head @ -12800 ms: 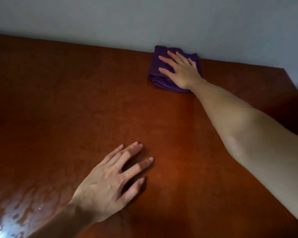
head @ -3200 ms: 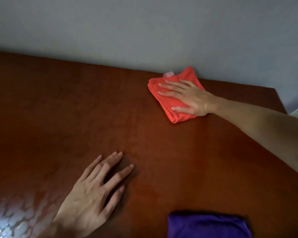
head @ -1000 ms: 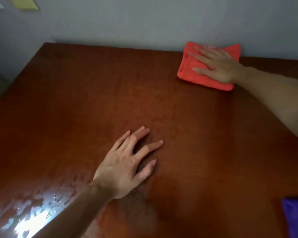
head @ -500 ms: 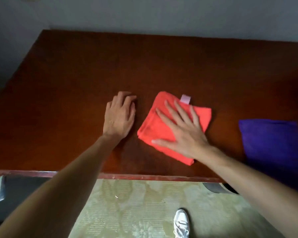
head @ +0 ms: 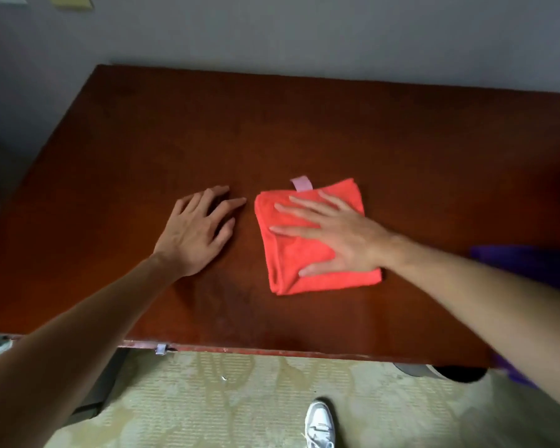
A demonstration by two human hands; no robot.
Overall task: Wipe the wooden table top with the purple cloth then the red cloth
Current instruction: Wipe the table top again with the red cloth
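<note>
Listing what we see, nearest first, each item placed against the red cloth (head: 314, 240) as landmark.

1. White shoe (head: 319, 425): on the patterned floor (head: 207, 399), nearer to us than the cloth and beyond the table's near edge.
2. Wooden table top (head: 304, 124): dark reddish surface; the cloth lies on it toward the near edge, roughly midway across what we see.
3. Red cloth: folded into a rough square, flat on the wood, a pale tag (head: 301, 183) sticking out at its far edge.
4. Our right hand (head: 340, 237): laid on top of the cloth, palm down, fingers spread wide, pressing rather than gripping.
5. Our left hand (head: 198, 231): just left of the cloth, apart from it, flat on bare wood with fingers loosely spread, holding nothing.
6. Purple cloth (head: 527, 260): well to the right of the red one, partly hidden behind our right forearm, untouched.
7. Wall (head: 304, 33): beyond the table's far edge, far from the cloth.

Step in hand, as we judge it: the red-cloth pass, with the purple one apparently set aside. To do it well, we keep the palm flat so the fold does not bunch, press evenly, work in overlapping strokes out to the far edge and corners, and let the left hand brace us while staying clear of the cloth's path.
</note>
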